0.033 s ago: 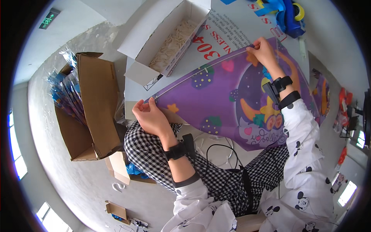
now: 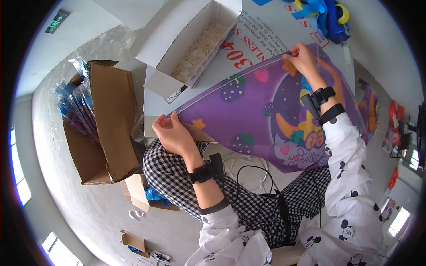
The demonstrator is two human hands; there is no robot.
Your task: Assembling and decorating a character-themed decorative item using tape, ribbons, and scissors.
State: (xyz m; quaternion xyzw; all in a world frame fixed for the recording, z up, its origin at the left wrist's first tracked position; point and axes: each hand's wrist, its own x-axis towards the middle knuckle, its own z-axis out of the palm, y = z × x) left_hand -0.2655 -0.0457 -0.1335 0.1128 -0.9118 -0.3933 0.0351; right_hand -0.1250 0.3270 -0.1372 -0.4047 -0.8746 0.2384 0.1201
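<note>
I see the left hand [image 2: 175,136] and right hand [image 2: 303,63] pinching a purple sheet [image 2: 252,108] across the near edge of the table [image 2: 270,20].

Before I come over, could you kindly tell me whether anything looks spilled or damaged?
Nothing stands out: the purple sheet shows no visible tear, and the small white pieces lie inside their open white box.

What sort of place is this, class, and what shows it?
Probably a workshop or packing room: a purple printed sheet, a white box of small pale pieces, and a cardboard box of plastic-wrapped goods.
</note>
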